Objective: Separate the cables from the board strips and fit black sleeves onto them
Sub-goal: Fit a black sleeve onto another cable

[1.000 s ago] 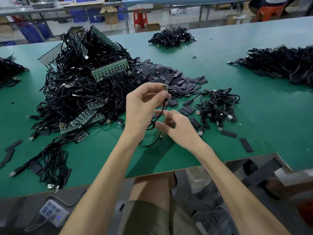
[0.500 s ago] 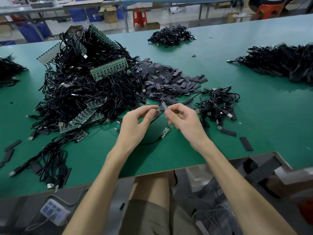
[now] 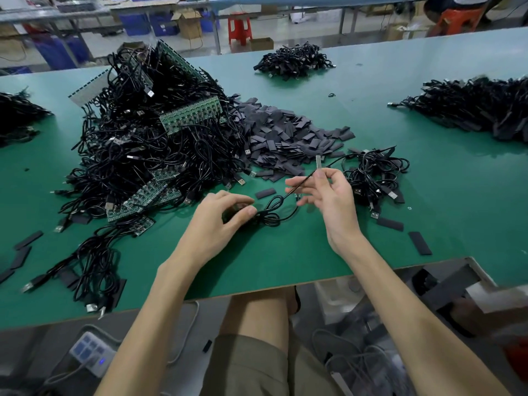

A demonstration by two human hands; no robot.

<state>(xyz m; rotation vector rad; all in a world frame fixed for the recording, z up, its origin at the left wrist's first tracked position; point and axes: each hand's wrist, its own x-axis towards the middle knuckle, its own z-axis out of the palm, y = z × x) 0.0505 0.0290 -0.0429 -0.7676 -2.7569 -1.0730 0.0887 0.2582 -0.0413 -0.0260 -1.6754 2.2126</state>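
While the heap of cables and board strips [image 3: 148, 155] is crowding the left of the green table [image 3: 285, 261], a bare band is lying open along the near edge. The left hand [image 3: 217, 224] is curling over the loose cable [image 3: 268, 217], thumb and forefinger pinching its coiled part. The right hand [image 3: 331, 198] is pinching the same cable just below its tip, other fingers loosely spread. The cable is slanting up and rightward, tip pointing up and away, beside a smaller cable bundle [image 3: 374, 178].

The surface [image 3: 428, 195] is a smooth, matt green sheet. The heaped cables [image 3: 148, 155] have glossy black plastic jackets and bright metal plugs [image 3: 375, 215], while the loose sleeves [image 3: 285, 132] look matt and dull.
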